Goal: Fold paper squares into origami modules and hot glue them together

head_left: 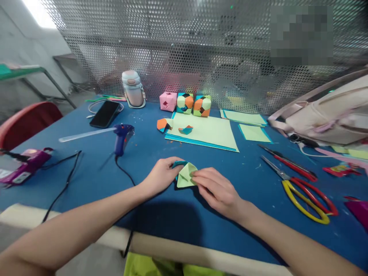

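Observation:
Between my two hands is a small folded paper piece (pixel 186 177), pale green on the near side with teal showing at its upper left. My left hand (pixel 164 174) pinches its left edge, thumb and fingers closed on the teal part. On the other side, my right hand (pixel 217 188) grips the green right corner with closed fingertips. The piece is held just over the blue table (pixel 161 230). Beyond it lie pale green and blue paper sheets (pixel 212 132), with a folded orange piece (pixel 162 124) and a small teal-orange piece (pixel 186 130) on them or at their edge.
Folded paper cubes (pixel 184 102) stand along a perforated metal screen (pixel 172 46). To the left are a blue glue gun (pixel 122 138), a phone (pixel 105 114), a bottle (pixel 133 90) and a purple power strip (pixel 25 165). Scissors (pixel 304 195), a red-handled tool (pixel 296 165) and a bag (pixel 324 107) lie right.

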Demonstrator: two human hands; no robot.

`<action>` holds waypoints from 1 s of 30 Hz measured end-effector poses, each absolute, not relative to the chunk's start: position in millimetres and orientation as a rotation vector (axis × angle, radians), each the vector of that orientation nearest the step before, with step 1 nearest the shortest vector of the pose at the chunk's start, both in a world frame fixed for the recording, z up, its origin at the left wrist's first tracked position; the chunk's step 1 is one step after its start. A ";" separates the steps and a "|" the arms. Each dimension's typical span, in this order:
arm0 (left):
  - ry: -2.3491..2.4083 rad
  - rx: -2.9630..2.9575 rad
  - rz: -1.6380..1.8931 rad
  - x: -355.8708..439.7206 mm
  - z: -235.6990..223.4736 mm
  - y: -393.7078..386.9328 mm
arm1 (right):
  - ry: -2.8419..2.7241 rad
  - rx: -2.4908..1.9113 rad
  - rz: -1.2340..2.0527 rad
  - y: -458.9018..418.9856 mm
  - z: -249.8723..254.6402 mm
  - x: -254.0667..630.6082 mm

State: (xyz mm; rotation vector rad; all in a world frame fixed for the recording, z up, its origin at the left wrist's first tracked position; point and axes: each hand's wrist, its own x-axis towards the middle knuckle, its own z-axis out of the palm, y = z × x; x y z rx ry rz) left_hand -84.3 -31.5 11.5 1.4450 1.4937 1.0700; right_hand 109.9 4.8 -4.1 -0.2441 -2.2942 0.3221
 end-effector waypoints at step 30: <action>0.840 0.624 1.087 -73.6 17.8 -35.6 | -2.367 -0.370 0.211 8.6 -0.9 101.2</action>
